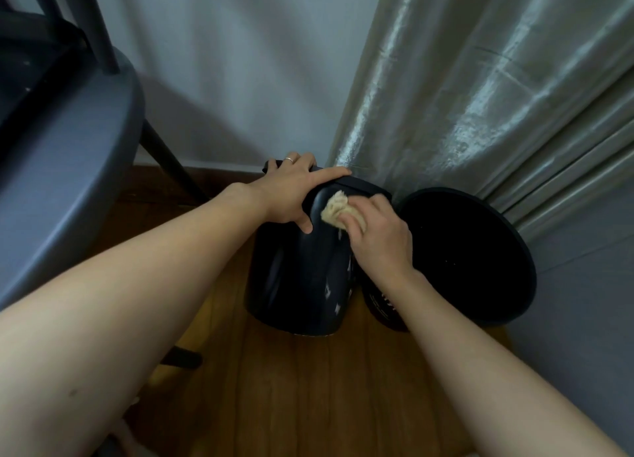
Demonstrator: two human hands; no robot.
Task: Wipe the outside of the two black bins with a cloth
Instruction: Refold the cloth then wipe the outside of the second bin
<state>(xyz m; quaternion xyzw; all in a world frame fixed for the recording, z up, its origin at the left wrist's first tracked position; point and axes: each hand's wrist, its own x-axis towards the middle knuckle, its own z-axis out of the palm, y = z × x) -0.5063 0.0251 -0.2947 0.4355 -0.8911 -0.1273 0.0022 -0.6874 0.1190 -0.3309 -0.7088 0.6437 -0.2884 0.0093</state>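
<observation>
Wiping the first black bin (295, 285): left hand (291, 189) grips its rim, right hand (377, 237) presses a bunched cloth (338, 209) near the top; lower wall and second bin (473, 257) probably follow.

Glossy smooth black bin (291, 285), fluffy cloth (334, 209), wooden floor (308, 388), shiny curtain (480, 96).
</observation>
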